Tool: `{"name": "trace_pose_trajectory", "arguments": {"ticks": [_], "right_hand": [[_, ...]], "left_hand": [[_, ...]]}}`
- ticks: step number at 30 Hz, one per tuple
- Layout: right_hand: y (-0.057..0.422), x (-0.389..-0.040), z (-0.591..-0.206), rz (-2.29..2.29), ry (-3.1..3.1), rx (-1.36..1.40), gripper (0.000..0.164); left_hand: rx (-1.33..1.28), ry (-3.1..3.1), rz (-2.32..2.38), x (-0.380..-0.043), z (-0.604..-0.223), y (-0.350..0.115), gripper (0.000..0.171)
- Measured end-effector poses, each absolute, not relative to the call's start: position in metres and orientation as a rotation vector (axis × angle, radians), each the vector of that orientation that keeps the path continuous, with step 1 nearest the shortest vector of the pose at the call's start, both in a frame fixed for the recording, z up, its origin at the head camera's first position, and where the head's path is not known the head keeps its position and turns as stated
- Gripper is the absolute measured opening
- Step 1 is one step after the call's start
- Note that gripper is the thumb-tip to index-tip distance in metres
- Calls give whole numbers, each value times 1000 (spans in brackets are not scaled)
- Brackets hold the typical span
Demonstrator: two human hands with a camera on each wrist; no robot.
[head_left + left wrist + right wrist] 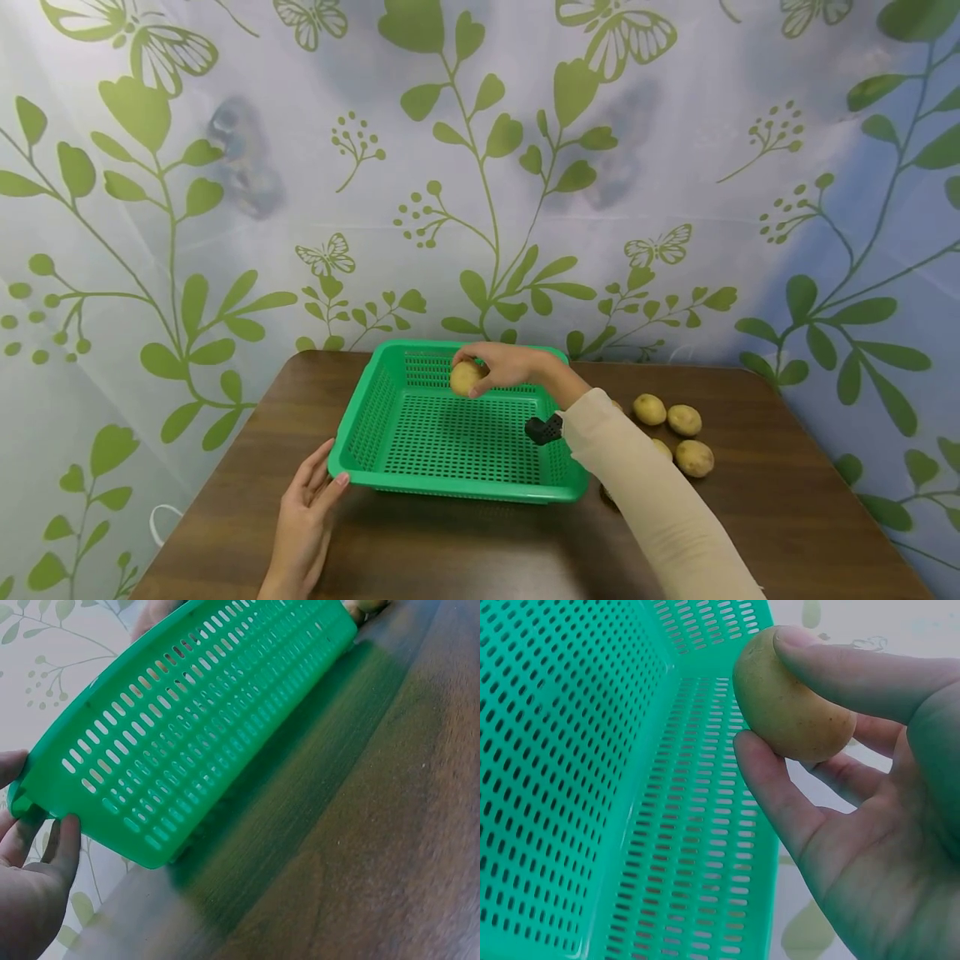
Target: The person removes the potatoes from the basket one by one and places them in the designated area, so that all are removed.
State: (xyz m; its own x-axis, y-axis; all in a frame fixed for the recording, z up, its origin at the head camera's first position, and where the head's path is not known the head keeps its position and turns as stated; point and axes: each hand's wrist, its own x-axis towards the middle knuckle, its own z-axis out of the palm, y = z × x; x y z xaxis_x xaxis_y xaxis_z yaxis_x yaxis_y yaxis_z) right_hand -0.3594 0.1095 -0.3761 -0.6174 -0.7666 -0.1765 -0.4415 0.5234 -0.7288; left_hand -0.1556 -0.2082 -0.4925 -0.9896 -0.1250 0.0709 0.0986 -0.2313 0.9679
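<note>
A green slotted plastic basket (457,485) sits on the table, nothing lying on its floor. At its near left corner my left hand (303,508) grips the rim, thumb on top and fingers curled beneath, as the left wrist view of the basket wall (161,776) also shows. Above the basket, toward its back side, my right hand (506,367) holds a pale yellow potato (464,380). In the right wrist view the potato (787,705) is pinched between thumb and fingers, with slotted basket wall below and behind it.
Several potatoes (694,458) lie on the brown wooden table (780,500) to the right of the basket, some partly hidden by the right sleeve (645,492). A black object (543,430) juts out from the right wrist. A leaf-patterned curtain (480,208) hangs behind the table.
</note>
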Motion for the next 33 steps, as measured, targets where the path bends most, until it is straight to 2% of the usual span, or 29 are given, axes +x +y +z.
{"name": "trace_pose_trajectory", "arguments": {"ticks": [18,26,33], "right_hand": [[154,-342,-365,-811,2353,-918,59],[180,-333,-365,-872,2375,-867,59],[199,-324,-365,-875,2385,-912,61]], "left_hand": [[-48,-1817,-2388,-159,-493,-206,61],[57,-1868,-2354,-159,-496,-206,63],[49,-1867,-2330,-157,-494,-208,61]]}}
